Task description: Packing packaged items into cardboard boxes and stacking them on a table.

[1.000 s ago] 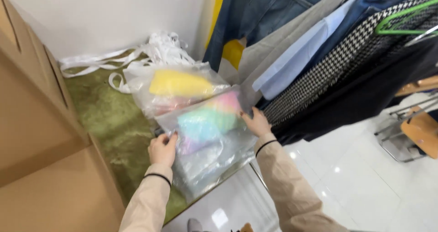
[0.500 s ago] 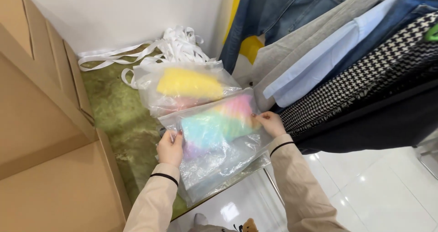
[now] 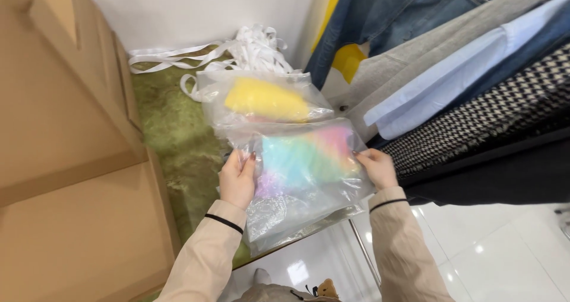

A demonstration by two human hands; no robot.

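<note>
Rainbow bag (image 3: 306, 159) now higher between both hands, nearer yellow bag (image 3: 265, 98)

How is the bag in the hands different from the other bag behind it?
The front bag holds something rainbow: blue, pink, purple. The back bag holds something mostly yellow. The left hand and right hand grip the front bag's sides; nobody touches the back bag, which lies on the green rug. The front bag overlaps the back bag. Both are clear plastic.

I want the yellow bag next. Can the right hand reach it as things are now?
Probably yes, but not freely: the right hand grips the rainbow bag, which overlaps the near edge of the yellow bag. Nothing else blocks the path above.
</note>
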